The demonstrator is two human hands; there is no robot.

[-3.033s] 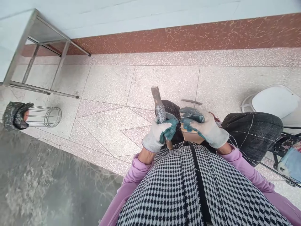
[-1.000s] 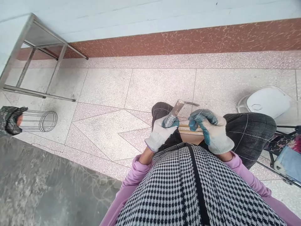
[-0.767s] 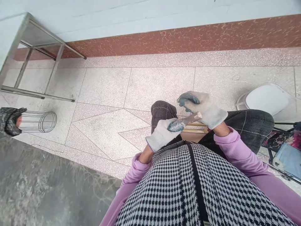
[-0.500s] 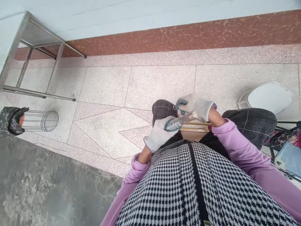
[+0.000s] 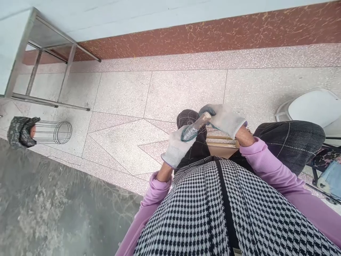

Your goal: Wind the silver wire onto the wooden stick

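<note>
A short wooden stick (image 5: pixel 201 121) points up and to the right, with silvery wire (image 5: pixel 189 133) wound thickly round its lower part. My left hand (image 5: pixel 176 146), in a white glove with dark green finger coating, is closed round the wound part. Against the bare upper end of the stick lies my right hand (image 5: pixel 225 119), in a matching glove. Its fingers are curled in; whatever they pinch is hidden behind the stick and glove. Between my legs, under the right hand, is a pale wooden bar (image 5: pixel 221 137).
A metal-framed table (image 5: pixel 68 71) stands at upper left. Below it a wire frame (image 5: pixel 62 132) with a dark camouflage cap (image 5: pixel 22 131) lies on the terrazzo floor (image 5: pixel 119 96). A white stool (image 5: pixel 314 106) is at right, above a dark folding frame with blue cloth (image 5: pixel 331 177).
My right hand has shifted from above the stick to its tip. The stick now points more steeply up, and my left hand has turned slightly with it. The whole view has shifted a little.
</note>
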